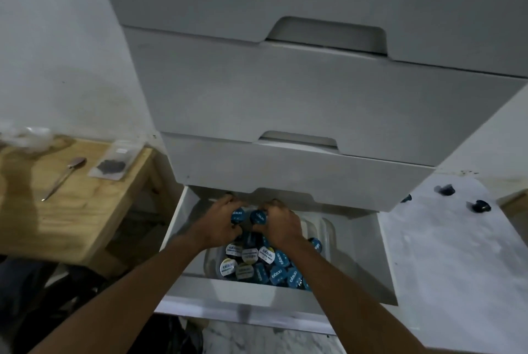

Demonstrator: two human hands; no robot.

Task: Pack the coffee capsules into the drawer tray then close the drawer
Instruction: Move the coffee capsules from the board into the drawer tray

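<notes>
The bottom white drawer (357, 268) stands pulled out under a stack of shut drawers. Inside it a clear plastic tray (327, 232) holds a heap of coffee capsules (265, 263) with blue, white and yellow lids. My left hand (221, 220) is closed around a blue-lidded capsule (237, 215) over the tray's far end. Right beside it, my right hand (278, 225) grips another blue capsule (258, 217). The two hands nearly touch. Three dark capsules (480, 206) lie loose on the white surface to the right.
A wooden table (71, 210) at the left carries a spoon (64, 178), a small clear bag of dark powder (113, 165) and crumpled plastic (25, 138). A white marbled surface (457, 268) lies right of the drawer. Dark cloth sits on the floor at bottom left.
</notes>
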